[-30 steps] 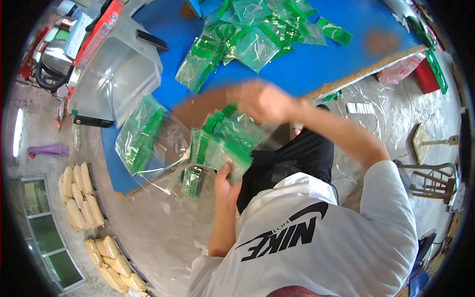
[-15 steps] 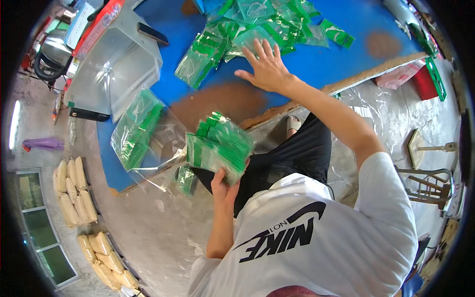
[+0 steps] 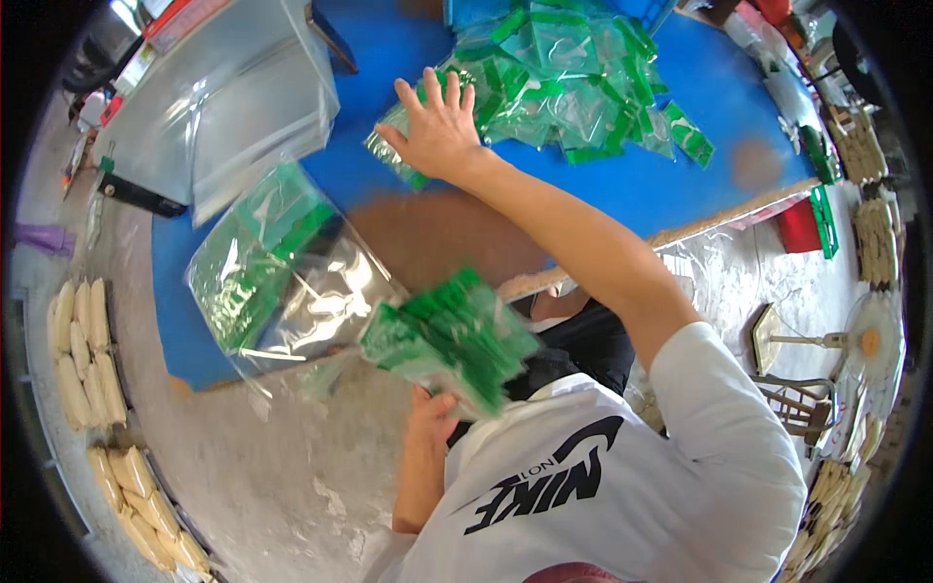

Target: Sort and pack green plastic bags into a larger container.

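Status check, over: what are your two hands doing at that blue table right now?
Left hand holding a stack of green-topped bags. Right hand flat on the loose bag pile. Large clear bag lies between, nothing blocking.

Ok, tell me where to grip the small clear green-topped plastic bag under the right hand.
Pinch the small clear green-topped plastic bag at its near-left corner, which pokes out past the right hand. Come from the left over the bare blue table; it lies flat, so slide fingers under.

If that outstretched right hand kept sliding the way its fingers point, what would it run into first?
Most likely the pile of green-topped clear bags on the blue table; the right hand already rests at its near edge, fingers spread.
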Motion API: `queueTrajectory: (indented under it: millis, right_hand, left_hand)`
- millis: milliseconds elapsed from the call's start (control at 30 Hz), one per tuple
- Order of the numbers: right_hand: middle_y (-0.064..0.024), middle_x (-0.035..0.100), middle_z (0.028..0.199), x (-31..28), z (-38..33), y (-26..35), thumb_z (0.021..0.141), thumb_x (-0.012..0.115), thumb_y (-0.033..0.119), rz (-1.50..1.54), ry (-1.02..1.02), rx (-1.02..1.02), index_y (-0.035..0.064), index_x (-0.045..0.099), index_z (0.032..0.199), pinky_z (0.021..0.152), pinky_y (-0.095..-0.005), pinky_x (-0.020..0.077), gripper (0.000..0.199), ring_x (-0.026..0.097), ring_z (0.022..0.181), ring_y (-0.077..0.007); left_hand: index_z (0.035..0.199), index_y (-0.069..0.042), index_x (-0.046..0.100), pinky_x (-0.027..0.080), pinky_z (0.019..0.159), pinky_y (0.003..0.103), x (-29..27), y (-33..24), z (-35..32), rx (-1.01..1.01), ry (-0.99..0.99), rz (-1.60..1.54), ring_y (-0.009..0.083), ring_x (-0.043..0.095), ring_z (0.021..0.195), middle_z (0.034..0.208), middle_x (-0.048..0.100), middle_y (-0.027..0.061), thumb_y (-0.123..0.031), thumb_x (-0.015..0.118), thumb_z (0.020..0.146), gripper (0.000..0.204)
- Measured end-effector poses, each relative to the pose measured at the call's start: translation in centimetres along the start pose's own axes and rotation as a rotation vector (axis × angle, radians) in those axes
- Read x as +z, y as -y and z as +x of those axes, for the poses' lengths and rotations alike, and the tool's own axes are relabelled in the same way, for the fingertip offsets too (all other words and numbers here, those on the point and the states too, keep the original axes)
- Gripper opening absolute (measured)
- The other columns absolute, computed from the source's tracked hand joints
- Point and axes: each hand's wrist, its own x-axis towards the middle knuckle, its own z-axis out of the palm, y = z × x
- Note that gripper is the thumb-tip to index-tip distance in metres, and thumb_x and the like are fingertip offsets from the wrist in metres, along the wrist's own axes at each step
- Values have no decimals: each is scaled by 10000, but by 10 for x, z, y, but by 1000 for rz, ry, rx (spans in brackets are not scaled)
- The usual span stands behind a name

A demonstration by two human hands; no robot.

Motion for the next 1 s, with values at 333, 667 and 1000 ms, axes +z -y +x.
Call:
queueTrajectory:
  millis: [333, 667, 1000]
  right_hand:
    - [-159, 215, 1624, -105, -54, -130, 878, 512, 686, -234, 719, -554, 244, 305, 1559, 1216, -599, 114, 838, 192, 1495, -394]
    - [-173, 366, 1533, -151, -137, -80, 821, 661, 610, -302, 429, -100, 150, 398, 1506, 1098, -586, 331, 866, 393, 1368, -395]
    - [-234, 581, 1289, -124, -215, 4, 1008, 500, 236, 698, 340, 41, -6, 602, 1062, 1096, -506, 382, 268, 482, 1298, -422]
  left_hand:
    - [1385, -16, 468, 529, 876, 349, 53, -60, 3, -465, 101, 122, 220, 633, 1069, 1219, 631, 102, -15, 842, 657, 819]
    - [1395, -37, 454, 499, 1008, 429, 29, -67, 26, -438, 102, 76, 275, 606, 1167, 1275, 607, 110, 10, 796, 687, 788]
    - [1383, -28, 476, 445, 1084, 480, 28, -36, 31, -133, 50, 112, 291, 555, 1241, 1315, 588, 121, 23, 686, 815, 608]
